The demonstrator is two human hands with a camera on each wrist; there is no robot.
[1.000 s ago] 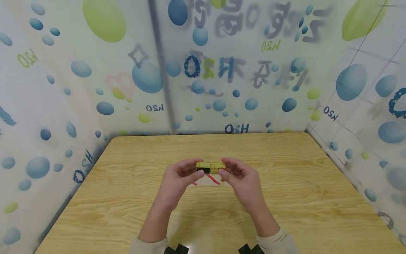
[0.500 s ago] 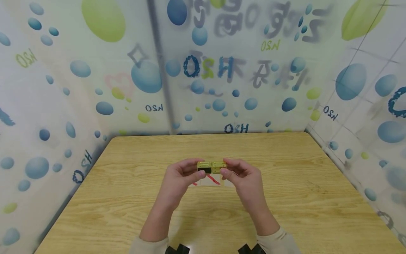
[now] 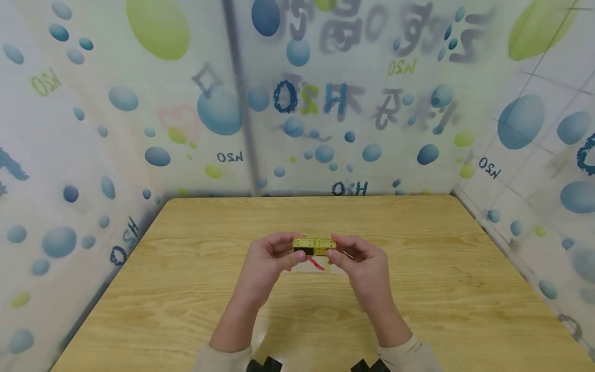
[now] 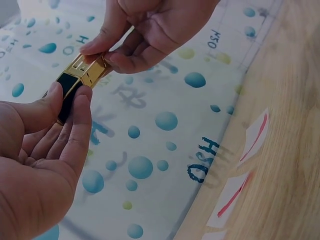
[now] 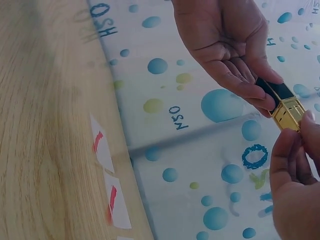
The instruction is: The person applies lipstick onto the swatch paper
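Note:
Both hands hold one small oblong block (image 3: pixel 324 243) in the air above the table, with shiny gold faces and a black panel on its left half. A seam across its middle shows in the head view. My left hand (image 3: pixel 265 264) pinches the black end between thumb and fingers. At the gold end, my right hand (image 3: pixel 369 263) grips with thumb and fingertips. The left wrist view shows slots cut into the block's gold face (image 4: pixel 82 69). From the right wrist, the block (image 5: pixel 289 114) appears tilted, its ends partly covered by fingers.
White paper pieces with red strokes (image 3: pixel 318 264) lie on the wooden table (image 3: pixel 223 227) beneath and beyond the hands. Sheeting with blue and green drops (image 3: pixel 325 153) encloses the table's back and sides. Two dark objects (image 3: pixel 264 365) show at the bottom edge.
Hands and block have shifted slightly right in the head view, partly with the camera. Both hands keep their hold, and the black panel stays on the left.

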